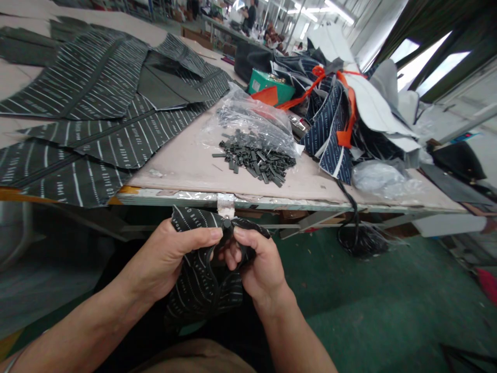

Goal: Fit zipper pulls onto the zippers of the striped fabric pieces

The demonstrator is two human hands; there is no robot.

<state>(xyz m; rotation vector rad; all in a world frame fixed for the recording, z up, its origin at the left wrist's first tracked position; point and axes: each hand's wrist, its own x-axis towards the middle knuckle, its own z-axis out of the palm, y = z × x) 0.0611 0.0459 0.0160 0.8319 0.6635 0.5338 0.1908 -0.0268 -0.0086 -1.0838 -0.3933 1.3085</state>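
Note:
My left hand [165, 254] grips a dark fabric panel [200, 287] printed with white lettering and stripes, its thumb pressed on the upper edge. Opposite it, my right hand [264, 267] pinches the same panel with thumb and curled fingers. Between the two thumbs, a small dark piece [226, 224], perhaps a zipper slider, sits at a taped metal fixture [225, 203] on the table's front edge. The panel hangs below over my lap. Just beyond, a pile of small black zipper sliders [258, 160] spills from a clear plastic bag [252, 116].
Several striped dark panels with zipper strips [97, 77] lie at the left of the table [178, 173]. A green box [272, 85] and a bundle of navy fabric tied with orange strips [330, 124] stand at the right. A person [250, 15] is far behind.

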